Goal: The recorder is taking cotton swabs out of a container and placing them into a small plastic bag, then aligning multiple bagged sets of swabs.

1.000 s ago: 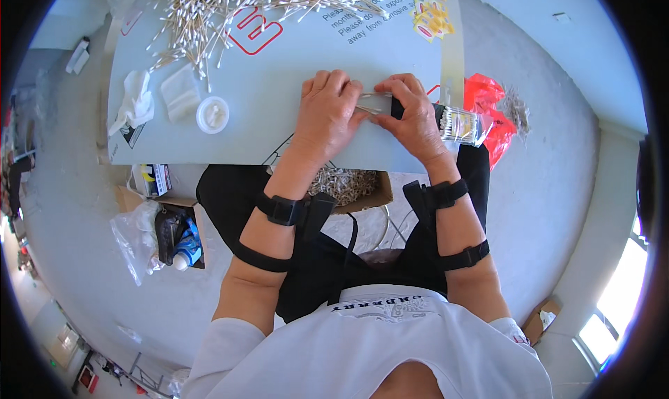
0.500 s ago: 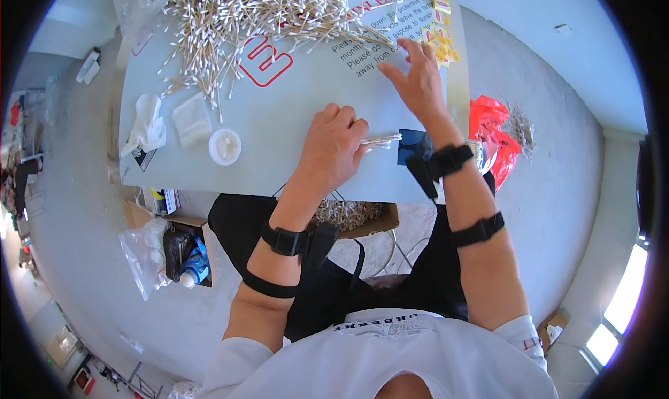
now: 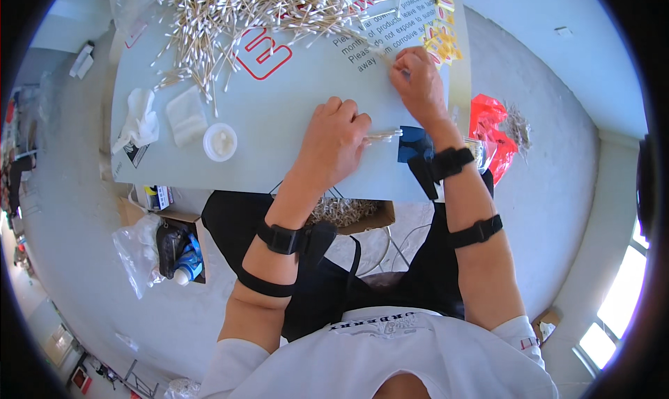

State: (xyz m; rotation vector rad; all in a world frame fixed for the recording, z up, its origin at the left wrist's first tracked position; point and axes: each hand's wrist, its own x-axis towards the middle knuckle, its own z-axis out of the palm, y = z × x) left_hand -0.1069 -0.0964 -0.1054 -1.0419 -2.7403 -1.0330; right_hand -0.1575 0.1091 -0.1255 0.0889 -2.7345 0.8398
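Observation:
My left hand [image 3: 334,140] is closed round a small bundle of cotton swabs [image 3: 384,135], whose white tips point right over the table. Farther away and to the right, my right hand [image 3: 419,85] has its fingers curled together. What lies between those fingertips, if anything, is too small to make out. A large loose pile of cotton swabs [image 3: 237,22] spreads over the far side of the table, its right end reaching toward my right hand. Beside my right wrist lies a dark blue square [image 3: 416,144].
Several yellow packets [image 3: 442,42] lie at the table's right edge. On the left are a round white tub [image 3: 220,142], a clear square case [image 3: 186,119] and a crumpled white glove [image 3: 139,117]. Below the table's near edge stands a carton of swabs [image 3: 348,213]. A red bag [image 3: 486,113] is at right.
My right hand has drawn its spread fingers together into a curl, near the end of the pile. My left hand still holds its bundle in about the same place.

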